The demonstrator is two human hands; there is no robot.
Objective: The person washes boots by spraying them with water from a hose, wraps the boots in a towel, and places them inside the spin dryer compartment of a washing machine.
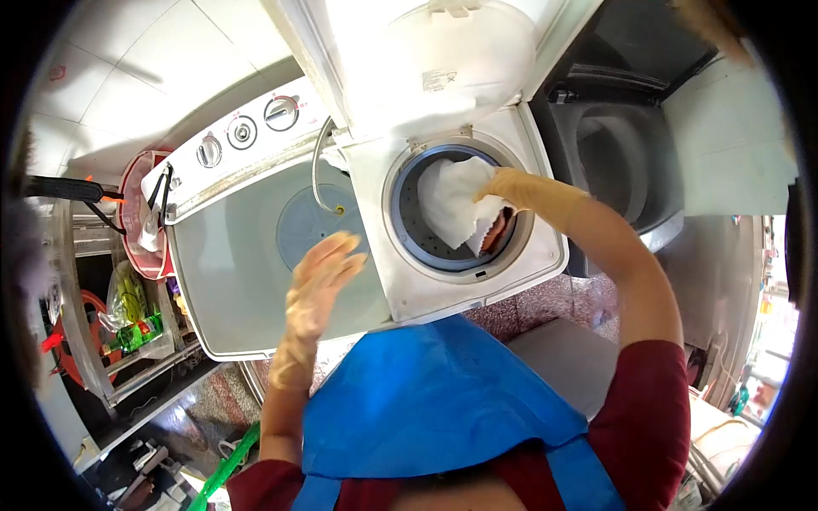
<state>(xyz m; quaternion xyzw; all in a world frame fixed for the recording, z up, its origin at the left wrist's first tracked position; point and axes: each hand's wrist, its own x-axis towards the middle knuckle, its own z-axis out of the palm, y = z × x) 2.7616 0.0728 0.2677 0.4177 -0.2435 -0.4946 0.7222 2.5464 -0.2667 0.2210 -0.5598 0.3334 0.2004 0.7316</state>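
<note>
My right hand [509,187], in a thin pale glove, grips a white cloth [447,200] at the round spin tub [411,234] of a twin-tub washing machine [430,294]. The cloth spreads over part of the tub's opening, and its scalloped edge hangs beside a reddish-brown piece of fabric [496,234]. Over the wide wash tub [230,264], my left hand [319,277] is raised with its fingers stretched out. It is gloved too and holds nothing. A thin hose [317,166] hangs into that tub, above the round blue pulsator [298,230].
The spin tub's lid [460,51] stands raised behind it. Control knobs [242,132] line the back panel. To the right is a black bin [626,162] with its lid up. A pink basket [136,213] and a metal rack [81,315] with a green bottle [136,332] are at left.
</note>
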